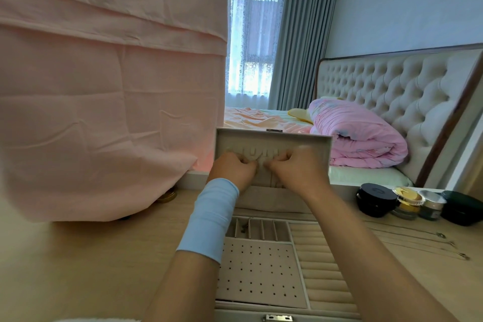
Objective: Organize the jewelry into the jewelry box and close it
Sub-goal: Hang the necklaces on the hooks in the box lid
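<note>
Metal latch (278, 318) is seen at the nearest edge, cut off by the bottom of the view. Behind it the jewelry box (261, 269) lies open on the wooden table (91, 256): a perforated panel nearest, padded rolls (316, 264) to the right, a row of narrow slots (261, 230) beyond. A small dark item (244, 229) lies in one slot; its kind cannot be made out.

Part of the tray's left side is hidden by the left forearm, which is wrapped in a pale blue sleeve (209, 219). Thin chains (418, 240) lie on the table to the right of the box, apart from both hands.

Farther back, the lid (316, 146) stands upright. The left hand (232, 170) and the right hand (295, 170) are held against its lining, knuckles nearly touching, fingers curled inward — whether anything is pinched cannot be told, since the fingertips are blurred.

At far right, small jars (376, 200) are clustered; the mark on the black one is too small to read. A pink cloth (104, 86) covers the left side, hiding what is under it. Beyond lie a rolled pink quilt (358, 133) and a tufted headboard (392, 81).
</note>
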Tool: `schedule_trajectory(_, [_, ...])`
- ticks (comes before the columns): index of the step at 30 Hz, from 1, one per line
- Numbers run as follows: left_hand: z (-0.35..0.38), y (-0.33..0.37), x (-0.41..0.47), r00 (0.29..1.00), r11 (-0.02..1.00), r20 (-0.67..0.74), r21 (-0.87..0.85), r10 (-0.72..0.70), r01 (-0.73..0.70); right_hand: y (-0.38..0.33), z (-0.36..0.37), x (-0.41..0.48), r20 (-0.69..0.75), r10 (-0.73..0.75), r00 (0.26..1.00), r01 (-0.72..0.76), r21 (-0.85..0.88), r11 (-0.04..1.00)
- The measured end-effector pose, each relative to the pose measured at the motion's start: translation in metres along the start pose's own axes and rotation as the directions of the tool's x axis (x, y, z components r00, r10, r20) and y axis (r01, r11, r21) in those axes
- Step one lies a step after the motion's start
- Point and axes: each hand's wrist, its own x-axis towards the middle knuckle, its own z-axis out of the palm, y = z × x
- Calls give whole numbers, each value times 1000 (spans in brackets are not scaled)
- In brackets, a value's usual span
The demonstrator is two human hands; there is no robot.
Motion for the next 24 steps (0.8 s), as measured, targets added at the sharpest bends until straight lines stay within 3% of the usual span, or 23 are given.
schedule_trajectory(4, [-9,6,-6,955,999,295,-46,33,-20,0,-5,-18,270,32,962,-62,106,992])
schedule_trajectory(9, [-26,13,-17,872,999,488,0,33,-38,-3,-10,-33,440,63,896,-239,357,903])
schedule_trajectory(13, [-34,12,-23,809,1000,587,-1,26,-31,3,-10,-33,483,-6,875,-237,442,865])
schedule_trajectory(16, [-39,13,-23,812,997,583,67,-18,-25,8,-10,-29,481,2,877,-278,502,819])
schedule_trajectory(19, [-38,13,-21,877,987,477,159,-61,-18,10,-15,-25,424,19,906,-241,478,845])
schedule_trajectory(24, [-19,18,-26,897,999,439,3,47,-54,8,-28,-26,299,-88,950,-72,487,871])
